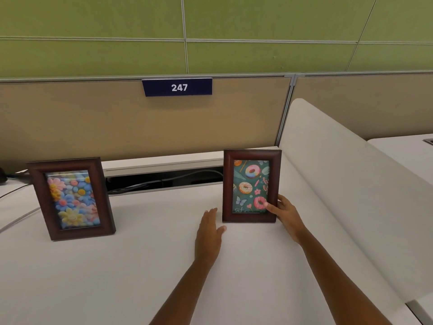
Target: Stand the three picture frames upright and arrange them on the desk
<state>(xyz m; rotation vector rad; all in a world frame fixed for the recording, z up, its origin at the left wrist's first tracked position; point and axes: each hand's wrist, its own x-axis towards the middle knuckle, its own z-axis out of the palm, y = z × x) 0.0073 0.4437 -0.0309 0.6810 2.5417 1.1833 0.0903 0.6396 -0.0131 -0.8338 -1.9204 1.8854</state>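
Desk (140,266), white-topped, is carrying two dark wooden picture frames, both standing upright in portrait format and well apart from each other. The flower frame (70,199) is standing at the left, leaning slightly back, its base resting on the desk surface; the doughnut frame (251,186) is standing toward the right, near the white side divider (339,184), its picture facing the camera.

The right hand (287,213) is gripping the doughnut frame at its lower right edge; the thumb is lying across the front, over the corner of the picture, and the fingers are wrapping round the side toward the back, where they are passing out of sight. The left hand (208,231) is lying flat and relaxed just beside the lower left corner of the same frame, fingers straight and close together, holding nothing; whether it is touching the frame cannot be told.

Behind the desk a beige partition (140,118) is running across, bearing a dark blue number plate (179,87) reading 247; green wall panels (93,31) are showing above it. A cable slot (164,181) is lying open along the rear of the desk between the two frames, with dark cables inside; a grey cable (16,221) is curving over the desk at the far left.
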